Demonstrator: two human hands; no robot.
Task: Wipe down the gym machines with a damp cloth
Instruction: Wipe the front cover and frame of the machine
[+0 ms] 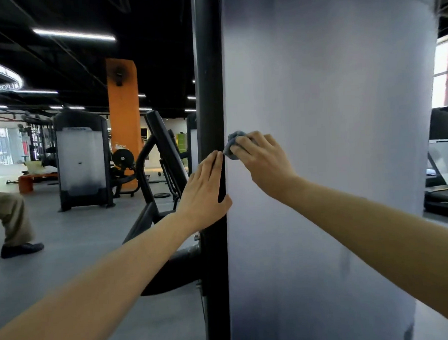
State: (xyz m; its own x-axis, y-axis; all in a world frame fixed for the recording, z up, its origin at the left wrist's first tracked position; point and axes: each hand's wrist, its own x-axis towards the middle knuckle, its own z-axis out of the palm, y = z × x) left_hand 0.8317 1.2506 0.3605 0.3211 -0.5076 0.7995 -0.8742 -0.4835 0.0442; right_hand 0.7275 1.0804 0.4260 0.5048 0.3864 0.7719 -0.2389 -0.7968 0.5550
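A tall gym machine fills the right half of the head view, with a pale frosted panel [331,113] and a black upright post [208,80] along its left edge. My right hand [263,160] holds a crumpled grey-blue cloth [232,145] against the panel, close to the post. Part of the cloth is hidden under my fingers. My left hand [206,193] lies flat against the post with straight fingers, thumb on the panel side.
Another weight-stack machine [81,160] stands at the left on the grey floor, with an orange pillar [124,117] behind it. An angled black machine arm [163,146] juts out beside the post. A person's leg and shoe [15,225] are at far left. Treadmills [444,186] stand at right.
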